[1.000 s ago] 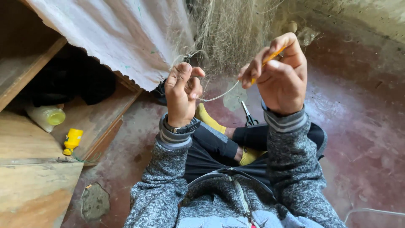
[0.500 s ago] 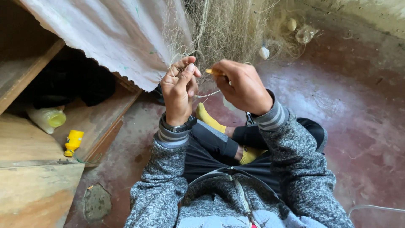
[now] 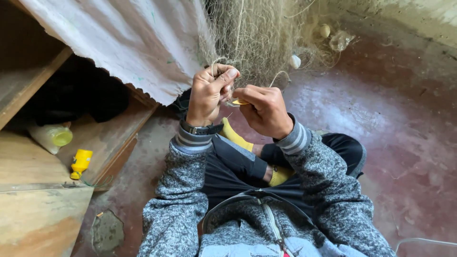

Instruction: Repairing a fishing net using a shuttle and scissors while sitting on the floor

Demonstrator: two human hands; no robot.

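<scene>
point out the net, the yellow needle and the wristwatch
net (image 3: 259, 38), head view, on the hanging mesh above the hands
yellow needle (image 3: 239, 102), head view, on the tip showing between the fingers
wristwatch (image 3: 202, 129), head view, on the black strap

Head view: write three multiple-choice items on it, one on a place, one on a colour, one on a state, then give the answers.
1. Where does the small yellow spool lie?
A. on the wooden boards at the left
B. on the red floor at the right
C. in the person's lap

2. What colour is the tool pinched in the right hand?
A. blue
B. yellow
C. black

3. How does the left hand stand?
A. flat on the floor
B. open and hanging free
C. raised, fingers closed on the fishing net

Answers:
1. A, since it rests on the wooden boards near a pale bottle.
2. B, since a yellow tip shows between the fingers.
3. C, since its fingertips pinch the mesh right by the right hand.
</scene>
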